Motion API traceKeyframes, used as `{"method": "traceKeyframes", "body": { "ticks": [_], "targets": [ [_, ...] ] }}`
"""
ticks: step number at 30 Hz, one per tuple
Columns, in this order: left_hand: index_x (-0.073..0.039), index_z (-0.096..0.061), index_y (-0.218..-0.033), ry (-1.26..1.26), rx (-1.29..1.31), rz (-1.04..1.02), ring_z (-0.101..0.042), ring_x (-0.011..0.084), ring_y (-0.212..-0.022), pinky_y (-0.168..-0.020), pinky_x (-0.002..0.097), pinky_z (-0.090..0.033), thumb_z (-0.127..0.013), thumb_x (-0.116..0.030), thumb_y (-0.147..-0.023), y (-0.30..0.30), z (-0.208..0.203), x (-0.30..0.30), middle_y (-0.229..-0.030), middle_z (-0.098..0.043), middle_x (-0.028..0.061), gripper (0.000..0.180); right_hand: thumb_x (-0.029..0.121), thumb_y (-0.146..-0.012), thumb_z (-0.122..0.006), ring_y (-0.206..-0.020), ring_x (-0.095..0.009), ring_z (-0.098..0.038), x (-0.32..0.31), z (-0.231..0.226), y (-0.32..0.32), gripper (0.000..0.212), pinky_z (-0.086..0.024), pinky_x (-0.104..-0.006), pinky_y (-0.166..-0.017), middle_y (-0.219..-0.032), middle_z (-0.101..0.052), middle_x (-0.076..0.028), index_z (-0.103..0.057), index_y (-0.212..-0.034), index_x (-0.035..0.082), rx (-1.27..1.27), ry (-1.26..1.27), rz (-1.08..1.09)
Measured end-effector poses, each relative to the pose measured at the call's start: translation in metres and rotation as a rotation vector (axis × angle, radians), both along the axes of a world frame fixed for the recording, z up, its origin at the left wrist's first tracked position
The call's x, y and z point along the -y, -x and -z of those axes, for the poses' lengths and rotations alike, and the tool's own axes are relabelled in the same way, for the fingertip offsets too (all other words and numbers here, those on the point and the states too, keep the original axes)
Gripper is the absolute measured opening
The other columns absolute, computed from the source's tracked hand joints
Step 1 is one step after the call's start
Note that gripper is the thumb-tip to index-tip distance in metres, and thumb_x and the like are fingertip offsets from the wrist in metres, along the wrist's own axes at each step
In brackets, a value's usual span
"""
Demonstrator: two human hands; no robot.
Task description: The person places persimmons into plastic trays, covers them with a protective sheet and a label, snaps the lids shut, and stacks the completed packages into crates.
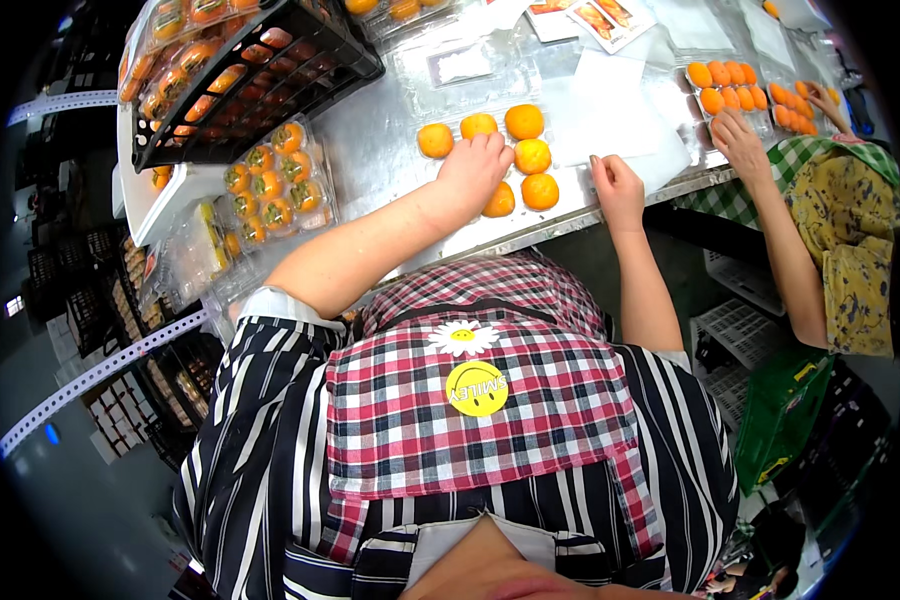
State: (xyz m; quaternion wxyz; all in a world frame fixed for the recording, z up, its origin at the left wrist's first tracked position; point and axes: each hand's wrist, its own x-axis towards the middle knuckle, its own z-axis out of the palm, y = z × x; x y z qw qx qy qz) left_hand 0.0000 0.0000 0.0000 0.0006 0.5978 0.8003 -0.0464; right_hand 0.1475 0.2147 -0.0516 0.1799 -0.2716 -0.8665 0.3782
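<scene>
Fruits (532,156), six round orange ones, lie placed, uncovered; our left hand (473,174) curls, hold hidden; right hand (620,191) half-curls, seemingly empty.

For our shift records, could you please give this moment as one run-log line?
left hand: among orange fruits | right hand: loosely curled, near white sheet | nearby: packed persimmons, to the left

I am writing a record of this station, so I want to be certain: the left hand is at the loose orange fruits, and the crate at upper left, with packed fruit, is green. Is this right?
Not quite: the crate with packed fruit is black, as the head view shows. The left hand is indeed at the loose orange fruits.
</scene>
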Motion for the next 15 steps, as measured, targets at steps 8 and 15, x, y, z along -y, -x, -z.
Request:
{"method": "traceKeyframes", "body": {
  "ticks": [8, 15],
  "targets": [
    [-0.002, -0.053, -0.101, -0.156, 0.196, 0.03, -0.055, 0.0293, -0.091, -0.075, 0.0385, -0.048, -0.058, -0.008, -0.072, 0.016, -0.007, 0.008, -0.099, -0.052, 0.014, 0.03, 0.019, -0.086, -0.068, -0.052, -0.025, -0.052, -0.004, -0.002, 0.01, 0.024, -0.042, -0.0349, -0.051, -0.059, -0.054, -0.01, -0.058, -0.071, 0.004, -0.067, -0.038, -0.007],
    [0.0, -0.053, -0.116, -0.217, 0.701, -0.179, -0.056, 0.0304, -0.101, -0.088, 0.0345, -0.047, -0.071, -0.011, -0.071, 0.03, -0.018, 0.017, -0.11, -0.055, 0.0147, 0.049, 0.02, -0.086, -0.068, -0.052, -0.027, -0.052, -0.006, -0.002, 0.001, 0.024, -0.043, -0.0352, -0.051, -0.061, -0.055, -0.012, -0.058, -0.073, 0.003, -0.036, -0.05, -0.048]
  ]
}}
